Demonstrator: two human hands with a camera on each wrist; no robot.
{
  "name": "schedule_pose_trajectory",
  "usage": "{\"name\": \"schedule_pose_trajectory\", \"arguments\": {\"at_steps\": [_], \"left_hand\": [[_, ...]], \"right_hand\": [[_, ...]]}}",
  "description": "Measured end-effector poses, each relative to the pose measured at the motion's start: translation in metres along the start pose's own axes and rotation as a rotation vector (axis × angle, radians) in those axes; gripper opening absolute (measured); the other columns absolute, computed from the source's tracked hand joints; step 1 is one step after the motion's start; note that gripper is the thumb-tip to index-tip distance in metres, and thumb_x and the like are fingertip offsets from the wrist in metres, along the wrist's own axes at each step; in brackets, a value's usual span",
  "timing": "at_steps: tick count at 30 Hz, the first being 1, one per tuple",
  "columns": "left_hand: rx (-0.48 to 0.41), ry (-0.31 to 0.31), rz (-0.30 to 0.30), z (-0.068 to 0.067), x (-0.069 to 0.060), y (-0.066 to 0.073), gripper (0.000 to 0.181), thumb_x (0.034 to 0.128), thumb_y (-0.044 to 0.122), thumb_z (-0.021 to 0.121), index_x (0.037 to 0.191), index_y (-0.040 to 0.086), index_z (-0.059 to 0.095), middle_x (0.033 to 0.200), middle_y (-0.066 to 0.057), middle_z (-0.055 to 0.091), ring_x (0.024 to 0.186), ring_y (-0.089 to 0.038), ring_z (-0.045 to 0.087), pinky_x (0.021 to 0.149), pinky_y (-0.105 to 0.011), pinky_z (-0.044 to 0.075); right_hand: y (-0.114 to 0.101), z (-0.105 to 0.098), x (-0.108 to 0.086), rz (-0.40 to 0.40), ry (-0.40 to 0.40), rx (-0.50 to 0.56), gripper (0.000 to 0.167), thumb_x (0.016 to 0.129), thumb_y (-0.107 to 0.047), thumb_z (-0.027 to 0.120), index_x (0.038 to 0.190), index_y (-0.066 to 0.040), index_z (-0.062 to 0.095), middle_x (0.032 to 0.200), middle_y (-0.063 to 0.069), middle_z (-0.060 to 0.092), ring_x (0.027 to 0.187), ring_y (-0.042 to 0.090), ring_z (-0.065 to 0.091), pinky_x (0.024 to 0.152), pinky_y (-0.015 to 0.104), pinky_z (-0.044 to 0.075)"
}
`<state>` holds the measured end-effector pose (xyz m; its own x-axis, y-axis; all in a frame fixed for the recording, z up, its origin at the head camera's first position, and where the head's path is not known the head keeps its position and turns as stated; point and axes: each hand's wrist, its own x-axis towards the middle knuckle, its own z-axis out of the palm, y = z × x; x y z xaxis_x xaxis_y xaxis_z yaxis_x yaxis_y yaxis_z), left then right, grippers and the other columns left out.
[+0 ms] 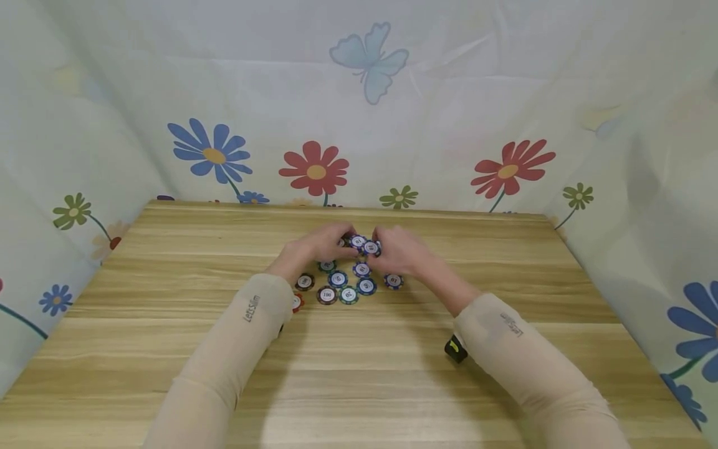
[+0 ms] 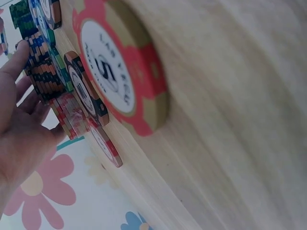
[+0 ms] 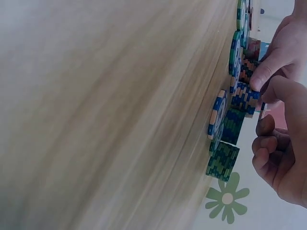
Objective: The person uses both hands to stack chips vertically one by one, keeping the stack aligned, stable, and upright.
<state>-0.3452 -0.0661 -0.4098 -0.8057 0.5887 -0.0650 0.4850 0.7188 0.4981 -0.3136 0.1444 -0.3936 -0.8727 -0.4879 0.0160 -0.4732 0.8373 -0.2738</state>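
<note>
My left hand [image 1: 322,243] holds a stack of blue poker chips [image 3: 245,99] steady, its thumb on the near side and fingers behind. Just right of it, my right hand [image 1: 401,251] pinches a single blue-edged poker chip [image 1: 371,248] between thumb and fingers, beside the top of that stack. In the left wrist view, black chips [image 2: 46,80] and red chips [image 2: 72,114] stand stacked along the row near the left hand [image 2: 21,124]. Green stacks [image 3: 223,160] stand at the row's other end, below the right hand [image 3: 283,143] in the right wrist view.
Several loose chips lie flat in front of the stacks, among them a black one marked 100 [image 1: 327,295], a green one [image 1: 348,295] and a red one marked 5 [image 2: 108,67]. A small black object [image 1: 455,349] shows beside the right sleeve. A flowered curtain [image 1: 437,125] backs the wooden table [image 1: 359,374].
</note>
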Motion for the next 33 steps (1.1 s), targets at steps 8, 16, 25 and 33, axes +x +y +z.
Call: {"name": "schedule_pose_trajectory", "arguments": {"at_steps": [8,16,25,33], "left_hand": [[0.001,0.000,0.013,0.001,0.001,-0.003,0.035,0.1015,0.029,0.068,0.128,0.008,0.059,0.121,-0.007,0.063,0.108,-0.021,0.058,0.102,-0.038,0.045],[-0.011,0.002,0.009,0.000,0.000,-0.002,0.037,0.1017,0.028,0.068,0.131,0.007,0.059,0.125,-0.008,0.063,0.113,-0.022,0.058,0.104,-0.038,0.044],[-0.008,0.005,0.001,0.000,0.001,-0.003,0.034,0.1017,0.027,0.068,0.129,0.007,0.060,0.124,-0.008,0.063,0.112,-0.022,0.057,0.104,-0.038,0.044],[0.003,0.007,0.003,0.001,0.002,-0.003,0.033,0.1014,0.027,0.068,0.127,0.008,0.061,0.123,-0.008,0.064,0.112,-0.022,0.058,0.103,-0.038,0.044]], "right_hand": [[0.003,0.005,0.010,0.000,-0.006,0.018,0.038,0.088,-0.027,0.075,0.112,0.001,0.063,0.084,0.006,0.065,0.065,0.017,0.063,0.058,0.029,0.052],[0.004,0.007,0.019,-0.002,-0.017,-0.012,0.043,0.090,-0.029,0.074,0.118,0.002,0.064,0.088,0.008,0.067,0.066,0.017,0.064,0.062,0.031,0.053],[0.001,0.005,0.021,-0.005,-0.021,-0.017,0.042,0.091,-0.029,0.073,0.121,-0.001,0.065,0.088,0.006,0.068,0.066,0.017,0.063,0.060,0.032,0.052],[0.001,0.007,0.020,-0.043,-0.011,0.005,0.044,0.096,-0.027,0.069,0.128,0.001,0.063,0.088,0.007,0.069,0.065,0.016,0.063,0.059,0.032,0.052]]}}
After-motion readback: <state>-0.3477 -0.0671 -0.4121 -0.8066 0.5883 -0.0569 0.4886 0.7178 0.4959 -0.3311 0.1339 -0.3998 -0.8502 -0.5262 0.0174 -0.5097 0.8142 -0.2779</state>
